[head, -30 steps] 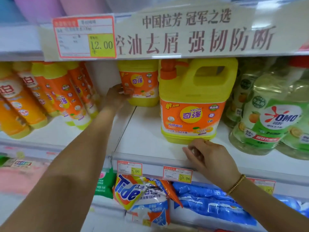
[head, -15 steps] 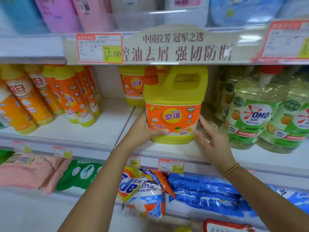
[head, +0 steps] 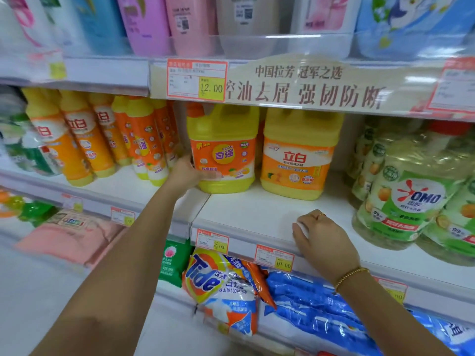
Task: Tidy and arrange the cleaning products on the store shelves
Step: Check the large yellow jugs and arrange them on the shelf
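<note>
Two yellow jugs are now seen side by side toward the back of the middle shelf (head: pixel 257 217): the Keon jug (head: pixel 223 150) on the left and the Liby jug (head: pixel 298 155) just beside it, a narrow gap between them. Half a second ago the Keon jug was held at the shelf front by both hands; it has since been set back and leftward. The left hand (head: pixel 185 173) is kept on its lower left corner, thumb laid across the label, the other fingers hidden round the side. The right hand (head: pixel 321 235) has been taken off and is rested on the shelf front, fingers loosely curled, nothing held. The pair is judged nearly squared; only a small straightening nudge seems left.
</note>
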Available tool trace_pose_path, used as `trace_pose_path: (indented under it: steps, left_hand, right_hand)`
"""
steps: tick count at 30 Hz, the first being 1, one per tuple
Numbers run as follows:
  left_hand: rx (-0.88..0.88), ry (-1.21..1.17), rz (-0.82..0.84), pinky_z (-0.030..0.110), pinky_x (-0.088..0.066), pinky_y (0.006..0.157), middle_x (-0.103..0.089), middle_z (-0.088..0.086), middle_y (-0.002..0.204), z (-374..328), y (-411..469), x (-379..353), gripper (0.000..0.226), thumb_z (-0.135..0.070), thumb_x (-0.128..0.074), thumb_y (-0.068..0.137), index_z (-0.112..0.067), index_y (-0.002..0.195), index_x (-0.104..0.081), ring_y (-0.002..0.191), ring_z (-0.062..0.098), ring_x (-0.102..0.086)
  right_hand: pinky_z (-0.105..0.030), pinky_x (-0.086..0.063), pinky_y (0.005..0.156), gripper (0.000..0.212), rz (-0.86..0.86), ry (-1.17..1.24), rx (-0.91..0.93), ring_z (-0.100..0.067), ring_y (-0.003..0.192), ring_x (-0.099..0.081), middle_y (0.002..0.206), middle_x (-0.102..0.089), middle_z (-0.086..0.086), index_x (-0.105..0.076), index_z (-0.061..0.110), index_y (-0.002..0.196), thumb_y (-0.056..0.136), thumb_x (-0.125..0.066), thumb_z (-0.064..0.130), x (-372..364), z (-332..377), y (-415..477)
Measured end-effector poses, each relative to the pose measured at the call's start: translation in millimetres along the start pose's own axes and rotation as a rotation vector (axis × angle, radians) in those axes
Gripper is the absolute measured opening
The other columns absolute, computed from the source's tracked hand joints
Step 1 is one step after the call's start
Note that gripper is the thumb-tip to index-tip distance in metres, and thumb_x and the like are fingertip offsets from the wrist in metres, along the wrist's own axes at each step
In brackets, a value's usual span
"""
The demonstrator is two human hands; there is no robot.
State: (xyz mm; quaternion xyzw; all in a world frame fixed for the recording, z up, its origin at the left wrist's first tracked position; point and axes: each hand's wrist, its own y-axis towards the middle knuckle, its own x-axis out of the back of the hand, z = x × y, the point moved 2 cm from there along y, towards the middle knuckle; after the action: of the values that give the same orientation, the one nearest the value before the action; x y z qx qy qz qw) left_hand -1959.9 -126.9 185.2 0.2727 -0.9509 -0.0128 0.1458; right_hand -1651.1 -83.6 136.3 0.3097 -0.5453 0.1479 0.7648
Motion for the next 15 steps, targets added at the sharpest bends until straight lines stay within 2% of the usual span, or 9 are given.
trace_pose_path:
  steps: [2, 3, 6, 9, 11, 13, 15]
  left_hand:
    - [-0.002, 0.003, 0.020, 0.041, -0.055, 0.091, -0.069, 0.001, 0.117, 1.9, 19.1, -0.1, 0.093, -0.029, -0.096, 0.045, -0.017, 0.128, -0.055, 0.106, 0.018, -0.066]
    - [-0.006, 0.001, 0.052, 0.042, -0.053, 0.094, -0.067, 0.001, 0.120, 3.9, 28.4, -0.9, 0.096, -0.029, -0.096, 0.046, -0.016, 0.131, -0.053, 0.109, 0.019, -0.065]
    - [0.005, 0.007, 0.174, 0.040, -0.048, 0.102, -0.064, 0.002, 0.125, 3.5, 49.7, -6.6, 0.094, -0.016, -0.092, 0.054, -0.013, 0.136, -0.047, 0.113, 0.017, -0.062]
    - [0.044, -0.032, 0.250, 0.038, -0.047, 0.103, -0.067, -0.005, 0.112, -3.2, 64.2, -14.3, 0.093, -0.013, -0.093, 0.043, -0.018, 0.125, -0.051, 0.104, 0.009, -0.064]
    - [0.071, -0.040, 0.301, 0.029, -0.051, 0.095, -0.071, -0.010, 0.100, -8.5, 68.3, -16.5, 0.090, -0.019, -0.093, 0.034, -0.021, 0.115, -0.054, 0.092, 0.004, -0.067]
    - [0.075, -0.006, 0.333, 0.025, -0.052, 0.091, -0.072, -0.009, 0.097, -8.9, 69.1, -18.3, 0.081, -0.008, -0.090, 0.044, -0.019, 0.115, -0.053, 0.095, 0.007, -0.067]
    - [0.086, 0.069, 0.269, 0.032, -0.046, 0.098, -0.066, 0.000, 0.110, -5.9, 65.5, -20.3, 0.069, 0.015, -0.072, 0.068, -0.011, 0.128, -0.048, 0.114, 0.021, -0.059]
  right_hand:
    - [-0.031, -0.046, 0.080, 0.033, -0.006, -0.008, 0.007, -0.023, 0.094, -0.059, 0.106, -0.058, -0.006, -0.063, 0.012, 0.111, 0.097, -0.041, 0.033, -0.1, -0.9, 0.2]
    - [-0.031, -0.047, 0.079, 0.033, -0.010, -0.015, 0.010, -0.022, 0.093, -0.059, 0.104, -0.058, -0.005, -0.063, 0.013, 0.110, 0.097, -0.041, 0.034, -0.3, -1.3, 0.2]
    - [-0.032, -0.048, 0.076, 0.040, -0.029, -0.035, 0.015, -0.022, 0.089, -0.060, 0.098, -0.059, -0.004, -0.064, 0.013, 0.105, 0.097, -0.034, 0.039, -2.9, -2.9, 0.2]
    - [-0.033, -0.049, 0.068, 0.059, -0.060, -0.037, 0.031, -0.023, 0.082, -0.061, 0.090, -0.061, -0.004, -0.065, 0.013, 0.096, 0.088, -0.019, 0.048, -5.1, -3.5, 1.4]
    - [-0.033, -0.050, 0.064, 0.057, -0.095, -0.047, 0.038, -0.023, 0.078, -0.061, 0.086, -0.060, -0.004, -0.066, 0.013, 0.092, 0.087, -0.020, 0.047, -7.1, -3.9, 2.0]
    - [-0.033, -0.050, 0.062, 0.055, -0.109, -0.058, 0.038, -0.022, 0.075, -0.061, 0.083, -0.060, -0.003, -0.066, 0.013, 0.090, 0.087, -0.022, 0.045, -7.0, -3.8, 2.0]
    - [-0.032, -0.049, 0.061, 0.055, -0.100, -0.072, 0.040, -0.022, 0.076, -0.060, 0.083, -0.060, -0.004, -0.066, 0.013, 0.090, 0.088, -0.022, 0.045, -7.3, -3.3, 1.3]
